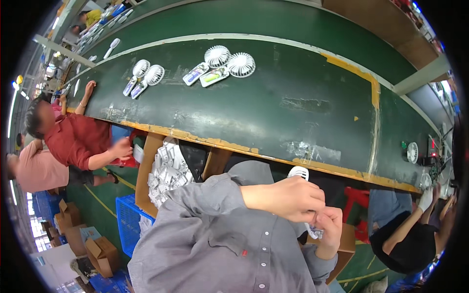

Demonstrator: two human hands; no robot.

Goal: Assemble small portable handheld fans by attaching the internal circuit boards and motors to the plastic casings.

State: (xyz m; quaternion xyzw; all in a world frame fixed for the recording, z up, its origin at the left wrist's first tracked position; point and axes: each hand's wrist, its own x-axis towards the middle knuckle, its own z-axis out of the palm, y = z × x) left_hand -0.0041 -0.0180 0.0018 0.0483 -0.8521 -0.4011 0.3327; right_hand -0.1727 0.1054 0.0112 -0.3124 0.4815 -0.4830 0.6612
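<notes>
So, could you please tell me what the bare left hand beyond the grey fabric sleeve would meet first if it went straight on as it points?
The left hand would probably meet the bare right hand first; depth is unclear, so they may already touch.

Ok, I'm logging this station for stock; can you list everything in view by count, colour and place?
handheld fans: four, white, paired on bench
round slotted piece: one, white, bench's right end
half-hidden slotted piece: one, white, beyond left hand
workbench: one, green, ahead
far pieces: uncountable, white, upper left
cartons: two, brown, below bench, left and right
small parts: uncountable, white, in left carton
crate: one, blue, beside left carton
boxes: several, brown, lower left
stools: apparently two, red, beside co-workers
co-workers: several, red, pink, black tops, both sides
shirt: one, grey, lower centre
left hand: one, bare, lower centre
right hand: one, bare, at left fingertips
</notes>
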